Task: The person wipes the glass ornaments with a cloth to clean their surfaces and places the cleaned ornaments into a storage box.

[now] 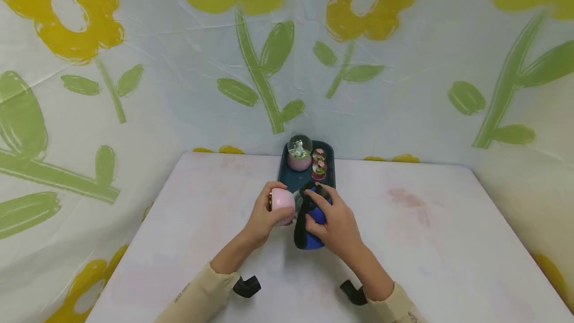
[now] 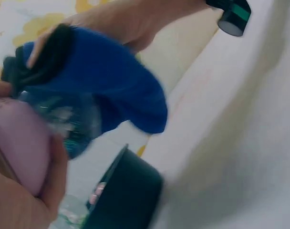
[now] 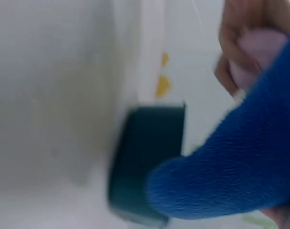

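Observation:
Tipped on its side over the table, a snow globe with a pink base (image 1: 282,198) is gripped by my left hand (image 1: 261,218), thumb and fingers around the base. Its clear dome (image 2: 71,117) points right, against a blue plush cloth with a black band (image 1: 316,239). My right hand (image 1: 338,226) grips this cloth from above, fingers on the band and thumb on the blue part. In the left wrist view, the cloth (image 2: 111,62) covers part of the dome. The right wrist view shows the cloth (image 3: 231,167) hanging in front of the tray.
Behind the hands, a dark teal tray (image 1: 291,182) stands at the table's back edge. In it are a larger snow globe (image 1: 299,162) with a pink base and two small globes (image 1: 319,168). A flower-print curtain (image 1: 403,88) hangs behind the white table (image 1: 430,243).

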The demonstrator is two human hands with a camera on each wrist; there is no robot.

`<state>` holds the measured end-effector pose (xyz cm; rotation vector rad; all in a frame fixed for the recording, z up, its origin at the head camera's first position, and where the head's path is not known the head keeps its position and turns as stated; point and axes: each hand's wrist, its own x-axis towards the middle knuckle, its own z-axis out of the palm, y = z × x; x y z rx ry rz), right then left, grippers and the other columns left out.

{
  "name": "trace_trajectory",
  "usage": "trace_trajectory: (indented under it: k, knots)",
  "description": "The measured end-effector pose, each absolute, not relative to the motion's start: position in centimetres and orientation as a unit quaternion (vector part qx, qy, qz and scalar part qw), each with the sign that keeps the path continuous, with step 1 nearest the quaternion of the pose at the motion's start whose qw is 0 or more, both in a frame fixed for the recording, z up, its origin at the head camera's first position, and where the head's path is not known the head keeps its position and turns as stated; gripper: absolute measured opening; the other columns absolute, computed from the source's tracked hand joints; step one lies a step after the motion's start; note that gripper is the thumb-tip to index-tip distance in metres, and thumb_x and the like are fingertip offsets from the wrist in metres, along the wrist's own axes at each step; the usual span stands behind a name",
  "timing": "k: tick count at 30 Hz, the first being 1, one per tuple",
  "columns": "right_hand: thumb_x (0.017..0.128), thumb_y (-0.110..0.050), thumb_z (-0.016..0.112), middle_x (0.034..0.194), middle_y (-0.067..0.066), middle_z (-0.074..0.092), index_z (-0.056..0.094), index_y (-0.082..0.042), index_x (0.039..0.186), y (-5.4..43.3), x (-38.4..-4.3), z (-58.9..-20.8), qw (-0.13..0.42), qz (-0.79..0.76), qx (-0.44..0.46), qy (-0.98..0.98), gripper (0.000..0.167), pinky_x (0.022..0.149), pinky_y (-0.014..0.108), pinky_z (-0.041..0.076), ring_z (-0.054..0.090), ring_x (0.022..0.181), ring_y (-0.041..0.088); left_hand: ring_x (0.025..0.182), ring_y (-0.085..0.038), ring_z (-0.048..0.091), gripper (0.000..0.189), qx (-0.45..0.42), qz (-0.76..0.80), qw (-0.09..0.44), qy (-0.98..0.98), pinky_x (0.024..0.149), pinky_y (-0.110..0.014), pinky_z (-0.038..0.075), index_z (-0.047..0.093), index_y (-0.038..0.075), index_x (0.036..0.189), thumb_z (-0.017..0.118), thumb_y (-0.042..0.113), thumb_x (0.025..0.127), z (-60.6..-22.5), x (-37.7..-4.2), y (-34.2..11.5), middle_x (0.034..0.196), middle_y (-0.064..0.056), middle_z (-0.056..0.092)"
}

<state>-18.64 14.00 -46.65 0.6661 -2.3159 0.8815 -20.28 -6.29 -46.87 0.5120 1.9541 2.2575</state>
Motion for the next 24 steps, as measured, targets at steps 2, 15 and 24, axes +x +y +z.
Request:
trace_trajectory:
  k: [2, 15, 24]
  knots:
    - [0.078, -0.026, 0.071, 0.124, 0.014, 0.056, 0.064, -0.016, 0.124, 14.3, -19.1, -46.1, 0.244, 0.316, 0.277, -0.874, 0.047, 0.07, 0.047, 0.056, 0.066, 0.089, 0.03, 0.099, -0.031, 0.049, 0.052, 0.172, 0.727, 0.068, 0.661, 0.069, -0.04, 0.054, 0.045, 0.008, 0.127, 0.069, 0.005, 0.081, -46.7, -20.4, -6.8, 0.118, -0.018, 0.043]
    - [0.101, -0.017, 0.045, 0.108, 0.01, 0.06, 0.053, 0.003, 0.126, 15.2, -20.0, -47.2, -0.036, 0.636, 0.183, -0.749, 0.033, 0.082, 0.03, 0.048, 0.055, 0.098, 0.019, 0.093, -0.027, 0.053, 0.041, 0.138, 0.807, 0.183, 0.544, 0.063, -0.039, 0.055, 0.049, 0.019, 0.119, 0.062, 0.009, 0.081, -49.3, -20.5, -7.7, 0.114, -0.013, 0.046]
    - [0.104, -0.023, 0.043, 0.107, 0.002, 0.058, 0.049, 0.002, 0.128, 12.4, -19.0, -48.2, 0.125, 0.77, -0.014, -0.626, 0.036, 0.085, 0.021, 0.045, 0.051, 0.101, 0.014, 0.101, -0.025, 0.051, 0.041, 0.066, 0.874, 0.15, 0.458, 0.077, -0.038, 0.051, 0.041, 0.015, 0.128, 0.056, 0.012, 0.089, -49.4, -21.1, -5.3, 0.12, -0.011, 0.044]
